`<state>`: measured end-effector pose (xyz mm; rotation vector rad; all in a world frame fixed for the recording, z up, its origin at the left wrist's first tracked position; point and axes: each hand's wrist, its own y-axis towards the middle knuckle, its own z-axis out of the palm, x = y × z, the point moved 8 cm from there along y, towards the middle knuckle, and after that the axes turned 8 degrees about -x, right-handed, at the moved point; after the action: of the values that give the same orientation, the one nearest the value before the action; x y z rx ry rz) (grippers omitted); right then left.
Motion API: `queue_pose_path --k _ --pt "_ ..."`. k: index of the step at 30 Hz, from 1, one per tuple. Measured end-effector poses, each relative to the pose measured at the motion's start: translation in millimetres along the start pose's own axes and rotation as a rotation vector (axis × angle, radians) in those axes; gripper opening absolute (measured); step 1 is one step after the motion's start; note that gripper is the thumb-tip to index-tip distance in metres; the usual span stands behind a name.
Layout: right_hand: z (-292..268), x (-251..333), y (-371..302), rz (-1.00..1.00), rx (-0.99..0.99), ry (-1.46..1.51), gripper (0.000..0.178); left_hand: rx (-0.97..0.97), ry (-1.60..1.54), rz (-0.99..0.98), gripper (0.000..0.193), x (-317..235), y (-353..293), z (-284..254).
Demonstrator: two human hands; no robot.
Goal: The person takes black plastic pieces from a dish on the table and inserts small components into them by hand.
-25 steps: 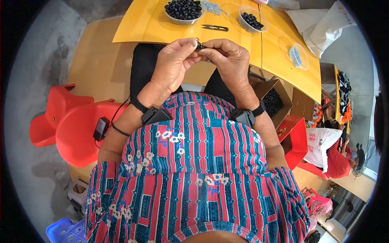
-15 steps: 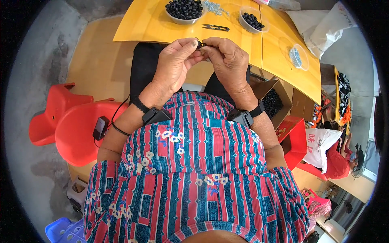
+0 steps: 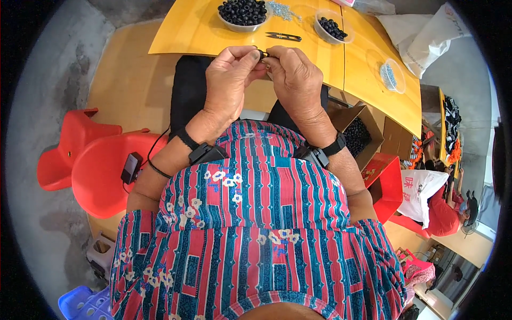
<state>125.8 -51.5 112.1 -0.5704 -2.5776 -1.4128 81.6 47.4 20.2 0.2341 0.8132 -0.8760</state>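
Note:
Over the near edge of the yellow table (image 3: 208,32), my left hand (image 3: 229,77) and my right hand (image 3: 296,74) meet fingertip to fingertip. Between them is a small black piece (image 3: 263,55), pinched from both sides. Its exact kind is too small and too covered by fingers to make out. Just beyond my fingers lies a pair of black thread snips (image 3: 284,37). Past my left hand stands a clear bowl heaped with round black bead-like pieces (image 3: 242,12). A smaller bowl of similar black pieces (image 3: 332,29) sits beyond my right hand.
Tiny silvery-blue bits (image 3: 284,10) lie loose beside the big bowl; a clear dish (image 3: 401,80) at the right holds more. Below the table's right side is a cardboard box of black pieces (image 3: 358,133). Red chairs (image 3: 106,173) stand at left. Another person (image 3: 447,213) is at far right.
Both hands have shifted slightly away from my body, still together at the black piece. My right hand has turned a little, with its back showing more.

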Motion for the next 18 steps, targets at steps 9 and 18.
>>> queue_pose_path --k 9,18 --pt "8 2 -3 -0.137 0.137 -0.105 0.015 0.021 0.039 -0.022 0.011 2 4 -4" --pt "12 -7 -3 -0.063 0.13 -0.056 0.013 0.073 0.186 0.042 0.012 -2 6 -1"
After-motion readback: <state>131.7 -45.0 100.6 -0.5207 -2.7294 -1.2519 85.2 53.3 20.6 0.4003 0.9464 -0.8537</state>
